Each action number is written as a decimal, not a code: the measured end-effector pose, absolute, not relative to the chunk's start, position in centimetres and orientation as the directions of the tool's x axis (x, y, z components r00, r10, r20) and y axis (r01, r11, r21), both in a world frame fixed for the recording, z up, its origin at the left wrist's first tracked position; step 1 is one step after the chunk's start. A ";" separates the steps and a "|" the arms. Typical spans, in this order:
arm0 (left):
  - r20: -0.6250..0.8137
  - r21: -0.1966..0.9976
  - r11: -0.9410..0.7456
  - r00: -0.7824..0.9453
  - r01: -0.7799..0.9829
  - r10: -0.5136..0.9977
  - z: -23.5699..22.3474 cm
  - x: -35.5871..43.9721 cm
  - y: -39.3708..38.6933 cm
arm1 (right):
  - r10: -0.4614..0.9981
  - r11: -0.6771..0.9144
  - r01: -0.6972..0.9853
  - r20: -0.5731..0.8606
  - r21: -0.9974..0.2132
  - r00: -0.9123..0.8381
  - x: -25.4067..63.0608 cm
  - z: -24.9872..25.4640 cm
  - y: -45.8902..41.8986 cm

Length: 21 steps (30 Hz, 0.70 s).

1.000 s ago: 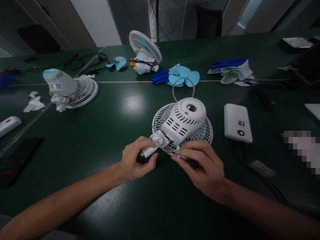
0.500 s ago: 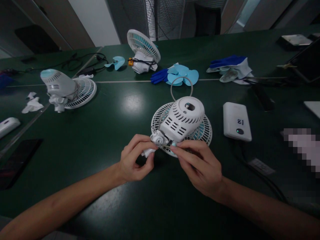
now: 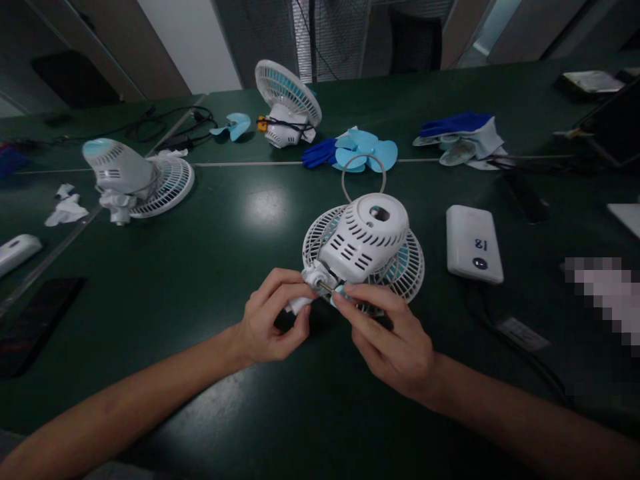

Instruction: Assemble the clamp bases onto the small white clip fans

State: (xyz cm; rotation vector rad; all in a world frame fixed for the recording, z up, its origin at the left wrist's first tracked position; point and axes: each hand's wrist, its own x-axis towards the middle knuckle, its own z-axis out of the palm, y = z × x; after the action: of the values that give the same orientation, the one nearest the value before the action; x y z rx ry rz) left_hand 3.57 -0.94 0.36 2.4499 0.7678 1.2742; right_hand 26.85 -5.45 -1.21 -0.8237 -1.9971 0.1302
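Note:
A white electric fan (image 3: 367, 237) lies grille-down in front of me, its slotted motor housing on top. My left hand (image 3: 277, 313) is closed, gripping the short white neck (image 3: 299, 304) of that fan between thumb and fingers. Between the thumb and fingers of my right hand (image 3: 390, 330) is a thumb screw with a light-blue head (image 3: 341, 292). Its metal shank (image 3: 326, 287) points left at the round pivot joint (image 3: 315, 276), with the tip at the joint's hole; how deep it sits I cannot tell.
A second fan (image 3: 125, 175) lies at left and a third (image 3: 289, 103) stands behind. Blue fan blades (image 3: 367, 150) and gloves (image 3: 463, 137) lie along the back. To my right is a white power bank (image 3: 474, 243) with a black cable; a dark phone (image 3: 37, 323) lies at left.
My right hand has moved left and turned the thumb screw from beside the joint to line up with it, shank against the joint. My left hand keeps its hold on the neck.

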 end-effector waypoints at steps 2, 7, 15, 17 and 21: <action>0.672 0.464 -0.824 0.477 0.326 0.567 0.3 3.6 -0.9 | 0.590 0.777 0.490 0.729 -0.395 -0.347 26.7 -1.4 -5.5; 0.666 0.453 -0.840 0.513 0.299 0.541 0.0 3.4 -1.0 | 0.595 0.774 0.501 0.714 -0.386 -0.369 26.4 -1.4 -5.4; 0.673 0.424 -0.868 0.550 0.259 0.494 -0.5 3.3 -1.1 | 0.594 0.743 0.628 0.663 -0.234 -0.456 26.2 -1.2 -5.7; 0.676 0.422 -0.870 0.552 0.253 0.488 -0.7 3.3 -1.1 | 0.604 0.723 0.660 0.651 -0.205 -0.460 26.3 -1.2 -5.7; 0.674 0.391 -0.887 0.579 0.248 0.459 -0.8 3.2 -1.1 | 0.617 0.700 0.691 0.638 -0.179 -0.460 26.3 -1.1 -5.8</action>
State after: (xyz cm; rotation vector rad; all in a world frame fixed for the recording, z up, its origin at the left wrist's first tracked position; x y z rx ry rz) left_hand 3.24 -1.09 -0.80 2.5580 0.5843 1.1999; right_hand 26.33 -5.83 -1.13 -0.9934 -2.2087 -0.1362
